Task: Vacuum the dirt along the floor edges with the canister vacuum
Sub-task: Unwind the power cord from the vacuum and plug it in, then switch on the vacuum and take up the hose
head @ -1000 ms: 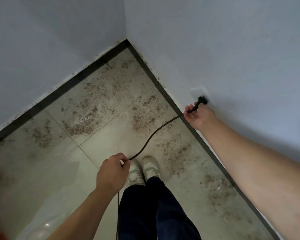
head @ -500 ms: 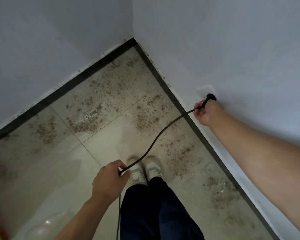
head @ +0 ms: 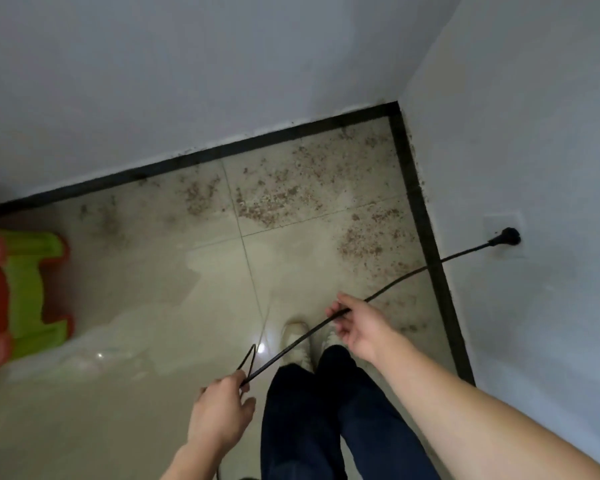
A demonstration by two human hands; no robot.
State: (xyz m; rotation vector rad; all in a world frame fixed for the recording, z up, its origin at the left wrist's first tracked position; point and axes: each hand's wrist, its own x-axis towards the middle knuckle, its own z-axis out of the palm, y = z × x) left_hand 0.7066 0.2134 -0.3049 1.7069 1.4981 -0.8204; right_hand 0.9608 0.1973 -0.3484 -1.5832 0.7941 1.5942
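Note:
A black power cord (head: 409,274) runs from its plug (head: 508,236), which sits in a white wall socket (head: 504,221) on the right wall, down across the floor. My right hand (head: 355,323) holds the cord loosely, with the cord lying across its fingers. My left hand (head: 222,408) pinches the cord lower down, where it bends into a small loop (head: 248,358). Brown dirt (head: 278,199) is scattered over the beige tiles near the corner and along the black skirting (head: 426,237). The canister vacuum is out of view.
A green and orange plastic stool (head: 21,299) stands at the left edge. My two feet in pale shoes (head: 297,341) and dark trousers (head: 326,417) are below the cord. White walls meet at the corner (head: 397,105) at upper right.
My right hand has left the plug, which stays in the socket, and now holds the cord near my feet. The view has swung left, bringing the stool into sight.

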